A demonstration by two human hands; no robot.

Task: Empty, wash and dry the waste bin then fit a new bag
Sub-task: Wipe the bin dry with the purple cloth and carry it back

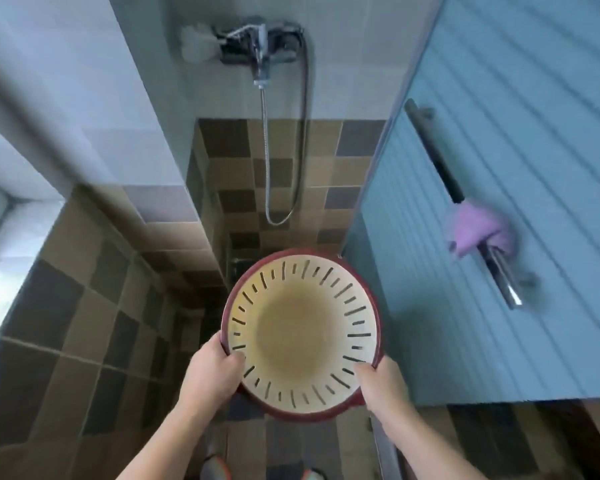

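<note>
I look straight down into a round waste bin [302,334] with a dark red rim and a cream inside wall cut by several dark slots; its bottom looks brownish and holds nothing. My left hand [210,375] grips the rim at the lower left, thumb inside the bin. My right hand [381,384] grips the rim at the lower right, thumb inside too. The bin is held upright above a brown tiled floor, in front of a shower area.
A chrome shower mixer [262,46] with a hanging hose [267,174] sits on the far wall. A blue ribbed door [499,202] stands to the right, with a bar handle [461,202] and a purple cloth [475,230] on it. Tiled walls close in on the left.
</note>
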